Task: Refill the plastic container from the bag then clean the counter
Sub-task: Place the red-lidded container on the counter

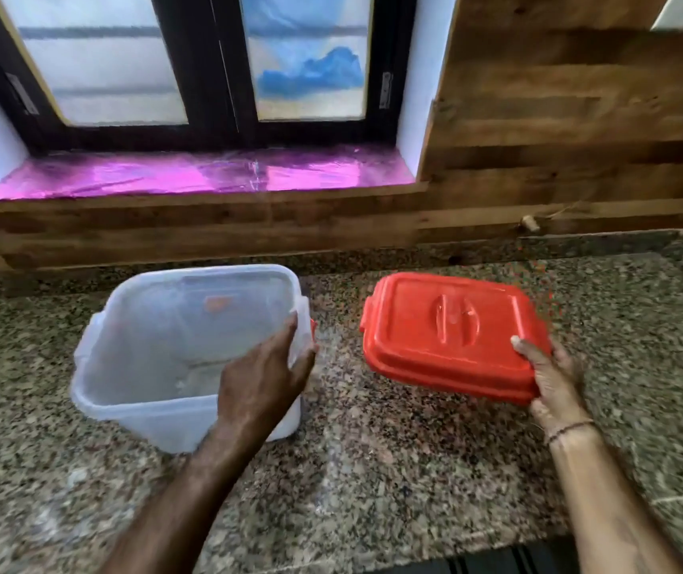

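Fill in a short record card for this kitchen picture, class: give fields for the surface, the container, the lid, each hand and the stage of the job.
surface: speckled granite counter below a window sill
container: clear plastic container, open, standing on the counter, nearly empty
lid: red lid, off the container, tilted, to the container's right
left hand: left hand gripping the container's right rim
right hand: right hand holding the lid by its near right corner
bag: not in view
stage: lid removed, refill not yet begun

My translucent plastic container (153, 350) stands open and nearly empty on the speckled desk (373, 470); its red lid (451, 329) is off, tilted, beside it.
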The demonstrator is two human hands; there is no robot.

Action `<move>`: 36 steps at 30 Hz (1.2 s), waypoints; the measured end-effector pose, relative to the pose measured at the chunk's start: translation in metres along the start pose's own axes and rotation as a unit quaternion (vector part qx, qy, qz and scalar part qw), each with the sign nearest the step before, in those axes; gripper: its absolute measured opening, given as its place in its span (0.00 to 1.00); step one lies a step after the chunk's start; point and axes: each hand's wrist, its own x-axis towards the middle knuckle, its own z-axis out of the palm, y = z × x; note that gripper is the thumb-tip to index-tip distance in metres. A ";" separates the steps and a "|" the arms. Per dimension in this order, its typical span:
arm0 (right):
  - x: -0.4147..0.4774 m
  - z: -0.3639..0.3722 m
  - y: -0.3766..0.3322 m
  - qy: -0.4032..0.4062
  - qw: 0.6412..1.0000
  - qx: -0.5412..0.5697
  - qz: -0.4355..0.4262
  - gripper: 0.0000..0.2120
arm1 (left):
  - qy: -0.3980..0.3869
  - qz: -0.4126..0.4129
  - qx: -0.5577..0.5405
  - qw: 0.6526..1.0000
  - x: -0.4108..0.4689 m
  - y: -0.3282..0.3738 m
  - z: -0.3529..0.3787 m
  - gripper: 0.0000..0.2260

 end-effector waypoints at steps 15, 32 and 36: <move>0.046 0.016 0.118 -0.032 0.932 -0.360 0.022 0.26 | 0.077 -0.055 0.027 0.995 -0.005 0.022 0.011 0.25; -0.083 0.146 0.024 -0.211 0.855 -0.409 -0.240 0.22 | 0.100 -0.028 0.005 0.995 -0.022 -0.001 -0.037 0.26; -0.128 0.203 -0.003 -0.260 0.836 -0.365 -0.316 0.20 | 0.146 -0.075 0.006 0.986 -0.035 -0.054 -0.077 0.25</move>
